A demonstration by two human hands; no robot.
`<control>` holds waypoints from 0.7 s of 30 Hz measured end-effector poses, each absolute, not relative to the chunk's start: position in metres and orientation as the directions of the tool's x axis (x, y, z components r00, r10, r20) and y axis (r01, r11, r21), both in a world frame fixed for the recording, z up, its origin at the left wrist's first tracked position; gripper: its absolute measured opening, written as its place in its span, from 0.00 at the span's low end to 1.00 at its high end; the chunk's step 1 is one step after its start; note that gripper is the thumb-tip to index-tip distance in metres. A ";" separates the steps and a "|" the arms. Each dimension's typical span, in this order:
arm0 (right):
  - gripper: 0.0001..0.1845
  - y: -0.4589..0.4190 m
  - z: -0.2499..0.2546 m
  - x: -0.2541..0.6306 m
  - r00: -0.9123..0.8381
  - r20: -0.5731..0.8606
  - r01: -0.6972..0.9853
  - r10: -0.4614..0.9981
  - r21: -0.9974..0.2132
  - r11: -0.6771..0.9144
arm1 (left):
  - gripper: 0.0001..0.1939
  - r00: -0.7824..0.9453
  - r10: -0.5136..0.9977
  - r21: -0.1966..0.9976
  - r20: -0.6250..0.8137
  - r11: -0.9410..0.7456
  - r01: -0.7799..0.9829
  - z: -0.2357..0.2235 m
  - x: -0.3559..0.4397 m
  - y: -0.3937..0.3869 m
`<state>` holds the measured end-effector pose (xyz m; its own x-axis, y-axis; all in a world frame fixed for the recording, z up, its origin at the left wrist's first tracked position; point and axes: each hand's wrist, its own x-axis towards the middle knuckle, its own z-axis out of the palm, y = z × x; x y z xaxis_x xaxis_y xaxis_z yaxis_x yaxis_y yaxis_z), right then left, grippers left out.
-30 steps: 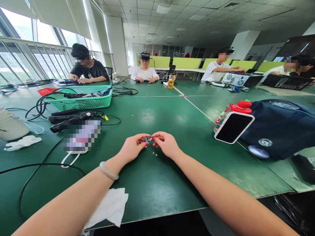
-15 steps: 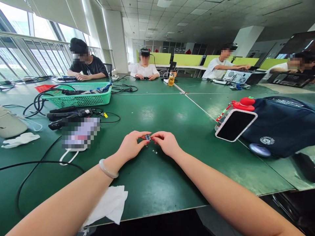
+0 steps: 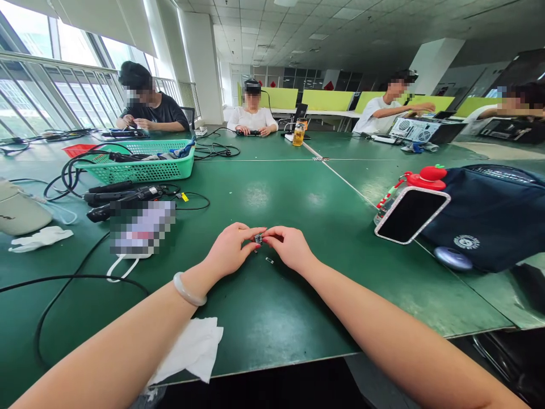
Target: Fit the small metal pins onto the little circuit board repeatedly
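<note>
Between the fingertips of both hands is a small dark circuit board (image 3: 258, 239) with light parts on it. My left hand (image 3: 232, 245), a pale bangle (image 3: 187, 291) on its wrist, pinches the board from the left between thumb and forefinger. From the right, my right hand (image 3: 290, 248) is closed in a pinch at the board's edge; whether it grips the board itself or some tiny part there is hidden. A small pale rectangular piece (image 3: 269, 260) lies on the green table (image 3: 272, 318) just below the hands.
To the left are a green basket (image 3: 140, 169), black cables, a phone (image 3: 145, 224) and tissues (image 3: 193, 346). Rightward, a propped phone (image 3: 412, 216) leans on a red-lidded bottle (image 3: 427, 177) beside a dark blue bag (image 3: 489, 221). Several people sit across the table.
The board now shows less of its face, and the fingertips are slightly closer together. Across the table, the person at left has raised their hands. The view has shifted slightly.
</note>
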<state>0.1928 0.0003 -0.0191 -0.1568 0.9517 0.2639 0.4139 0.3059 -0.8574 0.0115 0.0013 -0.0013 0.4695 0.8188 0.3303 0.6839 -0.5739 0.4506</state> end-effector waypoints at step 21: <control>0.07 -0.002 -0.018 0.192 -0.295 0.217 0.449 0.930 -0.828 0.336 | 0.21 0.472 0.838 0.726 0.274 -0.502 0.470 -0.001 0.010 -0.002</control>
